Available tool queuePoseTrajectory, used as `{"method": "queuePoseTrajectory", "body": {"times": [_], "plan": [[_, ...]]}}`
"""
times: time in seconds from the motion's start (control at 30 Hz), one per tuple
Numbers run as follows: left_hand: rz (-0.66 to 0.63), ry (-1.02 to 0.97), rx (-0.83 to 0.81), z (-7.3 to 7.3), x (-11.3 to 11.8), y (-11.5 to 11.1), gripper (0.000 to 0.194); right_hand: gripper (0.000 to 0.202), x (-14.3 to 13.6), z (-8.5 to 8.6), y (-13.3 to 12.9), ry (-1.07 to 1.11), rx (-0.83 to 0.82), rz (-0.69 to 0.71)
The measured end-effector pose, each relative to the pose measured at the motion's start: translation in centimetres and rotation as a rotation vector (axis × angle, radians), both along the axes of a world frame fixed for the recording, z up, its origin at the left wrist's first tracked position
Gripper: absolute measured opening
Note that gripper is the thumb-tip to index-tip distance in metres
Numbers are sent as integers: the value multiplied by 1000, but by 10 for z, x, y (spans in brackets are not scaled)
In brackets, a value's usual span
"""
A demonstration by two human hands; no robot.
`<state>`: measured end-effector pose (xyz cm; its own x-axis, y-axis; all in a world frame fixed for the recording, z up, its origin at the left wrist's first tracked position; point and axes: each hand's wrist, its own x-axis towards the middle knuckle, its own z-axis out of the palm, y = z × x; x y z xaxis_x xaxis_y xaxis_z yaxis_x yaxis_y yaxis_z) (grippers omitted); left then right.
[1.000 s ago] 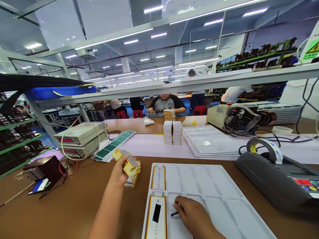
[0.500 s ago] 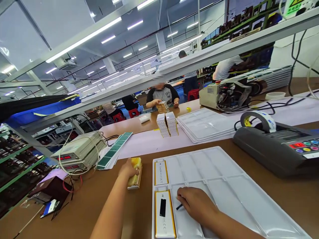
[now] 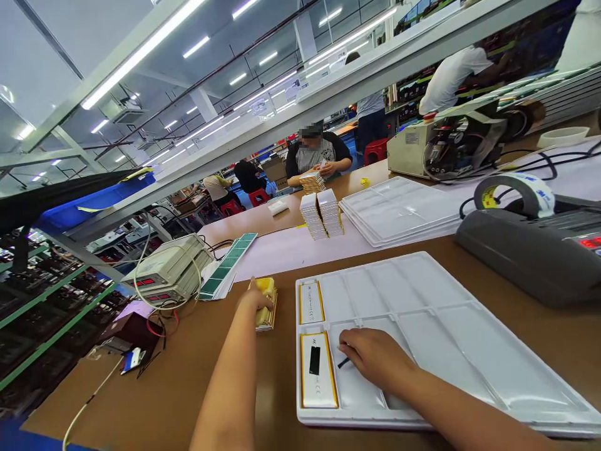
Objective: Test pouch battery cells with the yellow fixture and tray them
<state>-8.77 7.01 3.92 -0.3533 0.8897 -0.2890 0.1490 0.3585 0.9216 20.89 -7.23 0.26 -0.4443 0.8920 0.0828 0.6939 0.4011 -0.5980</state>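
Observation:
A white compartmented tray [image 3: 451, 351] lies on the brown table. Two flat white battery packs with yellow edges fill its left column: an upper one [image 3: 310, 302] and a lower one [image 3: 319, 382] bearing a black strip. Over the tray, just right of the lower pack, my right hand [image 3: 373, 354] pinches a thin dark strip [image 3: 344, 362]. Left of the tray, my left hand [image 3: 253, 299] rests with its fingers around a small stack of packs [image 3: 267, 316] topped by something yellow.
Stacked packs [image 3: 323, 214] and empty trays [image 3: 399, 210] stand beyond. A tape roll [image 3: 514, 193] sits on a grey machine [image 3: 526, 250] at right; meters [image 3: 169, 269] are left. A person [image 3: 315, 156] sits opposite, holding something small.
The view has shifted, so the table items appear higher and slightly right. Both my hands keep nearly the same places beside the packs. The person opposite has brought both hands together.

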Motion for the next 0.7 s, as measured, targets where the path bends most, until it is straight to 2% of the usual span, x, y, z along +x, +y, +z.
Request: {"method": "queuePoseTrajectory", "body": {"times": [0.17,0.27,0.37,0.5,0.57,0.7], "plan": [[63,191,-96,5,4,-3,104,23,1,-1,0,-4,-5,6],[90,285,-118,9,7,-6,99,23,1,-2,-1,-1,-1,17],[113,398,-123,13,14,-15,80,22,1,-1,-1,10,-8,19],[138,557,-73,17,28,-30,40,22,0,0,-1,18,-6,2],[149,589,-34,22,32,-35,36,21,-2,-1,0,20,-8,-7],[176,562,56,41,27,-46,37,20,-6,-6,1,18,-25,-17]]}}
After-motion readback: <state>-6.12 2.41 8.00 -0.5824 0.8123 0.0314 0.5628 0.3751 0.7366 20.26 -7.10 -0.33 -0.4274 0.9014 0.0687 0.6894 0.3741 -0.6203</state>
